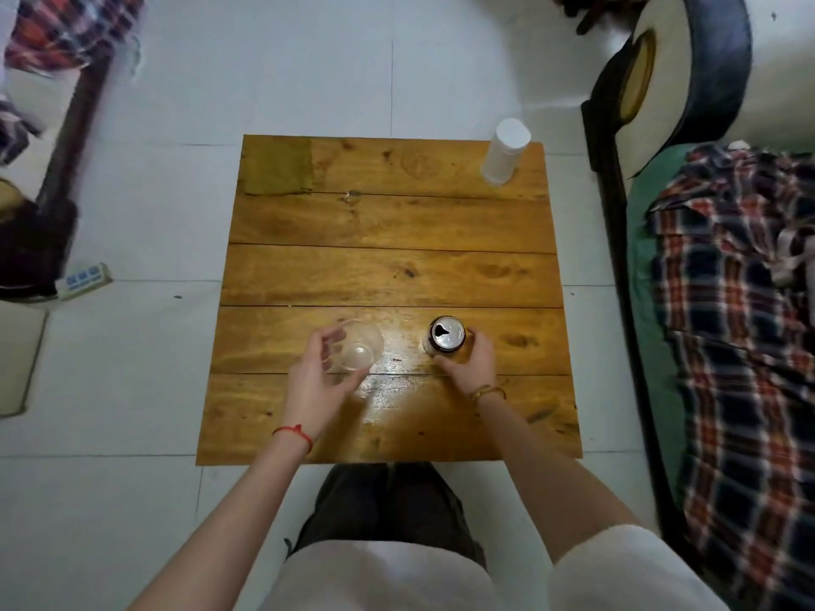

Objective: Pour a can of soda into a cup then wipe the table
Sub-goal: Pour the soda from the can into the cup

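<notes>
White cylindrical container (505, 152) upright at far right corner of bench (388, 266), well apart from the work area. Greenish cloth (278, 167) flat at far left corner. Nothing between cup and can; bare wood across the middle and far planks.

Clear cup (359, 350) upright on near-left part of bench, looks empty. Left hand (315, 381) around its near-left side, grip curved and loosely apart; actual contact with the cup wall hard to tell through the clear plastic. Red string on left wrist.

Soda can (446, 335) upright just right of cup, apart from it, tab opening visible on top. Right hand (469, 359) grip clamped round the can's right side. Gold bracelet on right wrist.

Wet sheen on wood between and in front of cup and can.

Bench: square, wooden planks, low, set on white tiled floor (145, 368). Bed with plaid blanket (732, 328) along right side. Power strip (84, 280) on floor at left. More plaid fabric far left top, blurred.
</notes>
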The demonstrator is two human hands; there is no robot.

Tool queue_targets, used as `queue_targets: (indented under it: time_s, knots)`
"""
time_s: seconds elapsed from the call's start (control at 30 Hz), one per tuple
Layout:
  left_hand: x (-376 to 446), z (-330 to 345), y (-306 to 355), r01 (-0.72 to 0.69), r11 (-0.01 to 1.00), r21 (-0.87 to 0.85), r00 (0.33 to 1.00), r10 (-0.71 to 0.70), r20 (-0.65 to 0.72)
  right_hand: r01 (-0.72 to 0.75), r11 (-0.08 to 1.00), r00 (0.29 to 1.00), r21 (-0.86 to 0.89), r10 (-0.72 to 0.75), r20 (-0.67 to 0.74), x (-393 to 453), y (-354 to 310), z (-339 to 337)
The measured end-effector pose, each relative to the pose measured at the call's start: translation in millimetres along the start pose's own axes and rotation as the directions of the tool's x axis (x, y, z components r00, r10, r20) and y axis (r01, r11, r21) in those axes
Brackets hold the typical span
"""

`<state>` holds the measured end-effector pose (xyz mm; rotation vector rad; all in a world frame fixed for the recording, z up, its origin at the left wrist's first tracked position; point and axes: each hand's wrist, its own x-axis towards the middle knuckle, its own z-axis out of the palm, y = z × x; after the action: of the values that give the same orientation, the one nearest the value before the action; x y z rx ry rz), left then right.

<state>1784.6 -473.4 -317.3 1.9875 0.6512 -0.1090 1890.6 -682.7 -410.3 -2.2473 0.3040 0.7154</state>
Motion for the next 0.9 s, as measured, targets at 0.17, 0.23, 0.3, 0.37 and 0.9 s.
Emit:
queue_targets:
  time_s: [0.17, 0.23, 0.3, 0.37, 0.9]
  knots:
    - [3.4, 14.1, -15.0, 0.005, 1.0, -0.003, 1.0, -0.005, -0.001, 0.111, 0.992, 0.989, 0.053, -0.105, -0.1, 10.3, 9.6, 18.4]
    - [2.9, 13.5, -17.1, 0.0, 1.0, 0.0, 1.0, 0.0, -0.01, 0.127, 0.989, 0.986, 0.077, -0.117, -0.117, 11.6, 8.3, 20.8]
    - [1.6, 10.2, -15.7, -0.006, 1.0, 0.004, 1.0, 0.006, -0.017, 0.113, 0.988, 0.989, 0.107, -0.101, -0.108, 11.7, 5.2, 19.3]
    - [-0.2, 4.8, -10.4, -0.017, 1.0, 0.006, 1.0, 0.017, -0.022, 0.101, 0.986, 0.992, 0.129, -0.09, -0.09, 9.3, -0.7, 13.0]
    - [-30.5, -75.6, 146.0, -0.254, 0.967, 0.014, 0.966, 0.255, -0.039, 0.522, 0.837, 0.852, 0.165, -0.502, -0.151, -101.1, -136.4, -146.7]
